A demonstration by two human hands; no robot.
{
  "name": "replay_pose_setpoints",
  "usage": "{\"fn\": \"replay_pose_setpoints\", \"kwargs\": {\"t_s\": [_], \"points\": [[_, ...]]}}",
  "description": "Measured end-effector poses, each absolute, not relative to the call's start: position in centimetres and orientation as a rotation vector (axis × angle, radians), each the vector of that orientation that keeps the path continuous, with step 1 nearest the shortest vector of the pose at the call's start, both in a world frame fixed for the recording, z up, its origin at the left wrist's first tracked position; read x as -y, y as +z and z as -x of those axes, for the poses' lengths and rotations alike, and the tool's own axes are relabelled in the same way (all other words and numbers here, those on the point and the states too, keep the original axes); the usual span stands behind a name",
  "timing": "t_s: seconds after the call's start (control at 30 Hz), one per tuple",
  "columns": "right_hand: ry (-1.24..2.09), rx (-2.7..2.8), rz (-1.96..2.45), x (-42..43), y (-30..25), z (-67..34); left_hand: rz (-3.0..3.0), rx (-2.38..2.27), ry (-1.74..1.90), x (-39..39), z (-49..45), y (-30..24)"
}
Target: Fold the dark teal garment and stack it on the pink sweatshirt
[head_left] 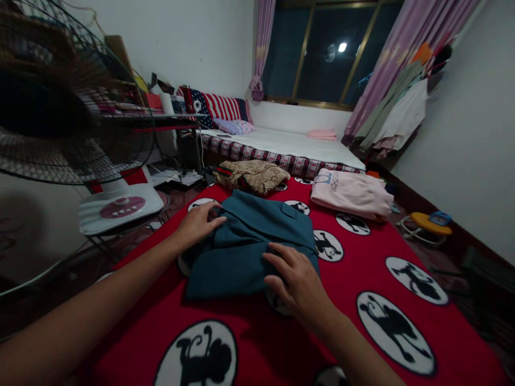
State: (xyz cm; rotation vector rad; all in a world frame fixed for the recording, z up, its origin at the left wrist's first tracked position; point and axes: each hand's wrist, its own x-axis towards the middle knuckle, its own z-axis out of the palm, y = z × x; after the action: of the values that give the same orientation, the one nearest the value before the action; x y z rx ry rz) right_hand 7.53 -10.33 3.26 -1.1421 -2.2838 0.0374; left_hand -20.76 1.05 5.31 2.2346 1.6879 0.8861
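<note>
A teal garment (257,236) with a pocket flap, probably a jacket, lies folded in front of me on a red blanket (306,332) printed with black figures in white ovals. At its left edge is my left hand (200,222), thumb and fingers apart, the fingertips against the cloth. My right hand (295,273) hovers over or rests lightly on the near right part, its fingers spread. Whether the right fingertips press the fabric I cannot tell. Neither hand grips the cloth.
Beyond the garment lie a folded tan patterned garment (253,176) and a folded pale pink garment (352,194). A fan (68,107) stands close on the left by a cluttered desk (161,120). Farther back is a bed (281,140); a yellow stool (430,222) stands right.
</note>
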Motion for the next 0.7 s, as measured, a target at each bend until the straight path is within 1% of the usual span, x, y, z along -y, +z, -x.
{"fn": "replay_pose_setpoints", "kwargs": {"t_s": [0.07,0.1,0.23,0.3,0.4,0.5,0.6,0.7], "points": [[0.037,2.239,1.262,9.5,3.3,-7.2,-2.34,-1.623,0.967,0.8,21.0,6.0],[0.033,2.221,1.318,9.0,3.3,-7.2,-2.39,-1.566,0.929,1.7,21.0,6.3],[-0.011,2.247,1.463,7.2,3.3,-7.1,-2.421,-1.373,0.386,4.5,20.6,5.7],[-0.051,2.278,1.507,6.9,3.3,-7.0,-2.407,-1.393,0.254,5.0,20.3,5.0],[-0.045,2.294,1.514,6.9,3.5,-7.1,-2.377,-1.447,0.24,5.5,20.2,4.6],[0.002,2.208,1.451,7.2,3.6,-7.5,-2.361,-1.434,0.251,5.8,20.5,5.6],[0.086,2.081,1.338,7.2,3.7,-8.0,-2.244,-1.314,0.212,5.4,21.2,8.2],[0.168,1.909,1.276,6.4,3.7,-7.8,-2.239,-1.312,0.291,3.2,21.3,11.5]]}}
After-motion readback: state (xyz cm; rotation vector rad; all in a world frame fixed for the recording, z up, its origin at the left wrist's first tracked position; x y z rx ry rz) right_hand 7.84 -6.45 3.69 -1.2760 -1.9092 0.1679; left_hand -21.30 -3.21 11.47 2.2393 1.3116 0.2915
